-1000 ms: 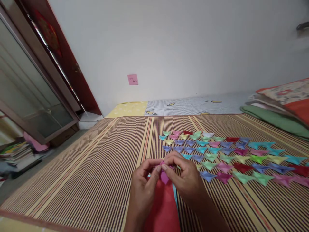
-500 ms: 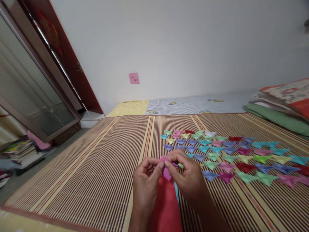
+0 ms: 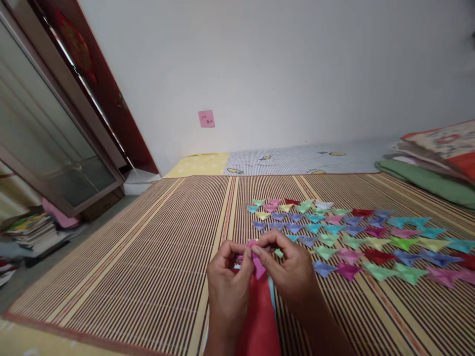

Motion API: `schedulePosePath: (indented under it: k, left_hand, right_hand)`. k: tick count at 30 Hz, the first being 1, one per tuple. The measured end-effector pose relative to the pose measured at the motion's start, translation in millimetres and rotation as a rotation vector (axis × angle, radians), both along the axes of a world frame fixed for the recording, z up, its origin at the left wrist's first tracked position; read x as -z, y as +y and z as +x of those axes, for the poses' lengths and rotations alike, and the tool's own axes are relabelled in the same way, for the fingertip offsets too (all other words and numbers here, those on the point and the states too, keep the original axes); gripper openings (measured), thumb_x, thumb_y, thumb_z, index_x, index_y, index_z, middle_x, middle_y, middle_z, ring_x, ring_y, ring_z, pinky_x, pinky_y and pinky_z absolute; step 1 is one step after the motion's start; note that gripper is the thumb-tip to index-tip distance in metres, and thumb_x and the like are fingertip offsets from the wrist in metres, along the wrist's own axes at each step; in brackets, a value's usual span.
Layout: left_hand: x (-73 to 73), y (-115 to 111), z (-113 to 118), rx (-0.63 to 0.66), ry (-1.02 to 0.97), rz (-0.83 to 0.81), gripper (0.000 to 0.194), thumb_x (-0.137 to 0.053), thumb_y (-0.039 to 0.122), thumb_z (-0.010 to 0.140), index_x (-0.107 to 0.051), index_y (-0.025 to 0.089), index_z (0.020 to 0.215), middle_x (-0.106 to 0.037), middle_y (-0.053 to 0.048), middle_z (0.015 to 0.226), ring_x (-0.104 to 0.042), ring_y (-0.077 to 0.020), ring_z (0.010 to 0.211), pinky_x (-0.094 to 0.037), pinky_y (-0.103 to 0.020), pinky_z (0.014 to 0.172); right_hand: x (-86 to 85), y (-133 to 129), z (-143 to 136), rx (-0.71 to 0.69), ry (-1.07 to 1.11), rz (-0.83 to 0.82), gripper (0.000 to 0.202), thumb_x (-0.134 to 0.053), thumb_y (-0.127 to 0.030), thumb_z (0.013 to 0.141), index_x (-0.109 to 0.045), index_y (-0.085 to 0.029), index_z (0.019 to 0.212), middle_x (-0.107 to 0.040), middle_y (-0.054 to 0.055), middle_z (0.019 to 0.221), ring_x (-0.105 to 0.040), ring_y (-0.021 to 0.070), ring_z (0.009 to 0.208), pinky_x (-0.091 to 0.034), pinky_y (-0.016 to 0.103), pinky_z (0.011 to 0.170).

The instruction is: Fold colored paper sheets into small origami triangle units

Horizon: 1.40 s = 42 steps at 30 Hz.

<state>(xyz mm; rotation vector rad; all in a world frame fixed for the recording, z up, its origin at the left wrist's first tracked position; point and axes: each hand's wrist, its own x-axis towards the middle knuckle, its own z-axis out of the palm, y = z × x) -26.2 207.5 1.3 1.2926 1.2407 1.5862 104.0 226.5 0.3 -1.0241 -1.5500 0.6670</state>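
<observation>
A small piece of folded magenta paper (image 3: 259, 267) is pinched between my two hands, its pointed end hanging down. My left hand (image 3: 229, 277) grips its left side with thumb and fingertips, and my right hand (image 3: 287, 264) grips the right side the same way. The fingertips nearly meet at the paper's top, hiding part of the folds. Beneath the hands lies a long red item (image 3: 260, 316) with a light blue edge. To the right, several rows of folded paper pieces (image 3: 378, 256) in many colours lie on the striped mat.
The striped bamboo mat (image 3: 148, 257) covers the bed up to a patterned sheet (image 3: 282, 162) by the wall. Folded bedding (image 3: 426, 183) is piled at the right. A pink note (image 3: 206, 118) hangs on the wall. Books (image 3: 33, 231) are stacked at the left.
Both hands keep hold of the magenta paper. The fingers have shifted slightly, and the paper's lower point has tilted a little to the right.
</observation>
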Motion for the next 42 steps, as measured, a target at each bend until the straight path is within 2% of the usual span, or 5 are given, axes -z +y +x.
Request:
schedulePosePath:
  k: [18,24,30,37,42]
  left_hand:
    - [0.3,-3,7,0.029,-0.121,-0.027,0.015,-0.070,0.026,0.090,-0.057,0.020,0.095,-0.072,-0.002,0.082,-0.072,-0.0169,0.077,-0.055,-0.026,0.072]
    - [0.1,-2,3,0.082,-0.066,-0.037,0.012,-0.066,0.027,0.092,-0.058,0.020,0.098,-0.072,-0.004,0.084,-0.070,-0.0178,0.079,-0.053,-0.028,0.076]
    - [-2.4,-2,-5,0.291,0.076,-0.091,0.026,-0.061,0.037,0.096,-0.070,0.016,0.085,-0.065,-0.003,0.076,-0.059,-0.0174,0.073,-0.047,-0.027,0.069]
    - [-0.2,-1,-9,0.206,0.004,-0.081,0.032,-0.063,0.040,0.094,-0.071,0.016,0.074,-0.054,0.001,0.065,-0.047,-0.0137,0.063,-0.038,-0.023,0.059]
    - [2.3,1,-13,0.128,-0.040,-0.086,0.034,-0.066,0.044,0.091,-0.071,0.016,0.074,-0.053,0.002,0.063,-0.046,-0.0141,0.061,-0.040,-0.023,0.059]
  right_hand:
    - [5.8,4,0,0.051,0.016,0.036,0.016,-0.067,-0.026,0.091,-0.069,-0.021,0.106,-0.066,0.000,0.081,-0.060,0.0160,0.071,-0.050,0.030,0.066]
    - [1.1,5,4,-0.055,-0.020,0.053,0.017,-0.062,-0.025,0.094,-0.072,-0.020,0.081,-0.061,0.000,0.074,-0.056,0.0154,0.069,-0.043,0.029,0.063]
    - [3.7,3,-1,-0.070,0.153,-0.068,0.020,-0.063,-0.029,0.092,-0.067,-0.020,0.074,-0.057,-0.001,0.070,-0.052,0.0148,0.064,-0.041,0.029,0.060]
    - [-4.3,2,5,-0.180,0.254,-0.207,0.027,-0.061,-0.042,0.094,-0.069,-0.019,0.081,-0.065,0.001,0.075,-0.059,0.0170,0.071,-0.047,0.028,0.065]
    - [-2.1,3,14,-0.234,0.128,-0.260,0.023,-0.063,-0.037,0.091,-0.064,-0.020,0.076,-0.056,-0.002,0.067,-0.049,0.0146,0.064,-0.040,0.027,0.060]
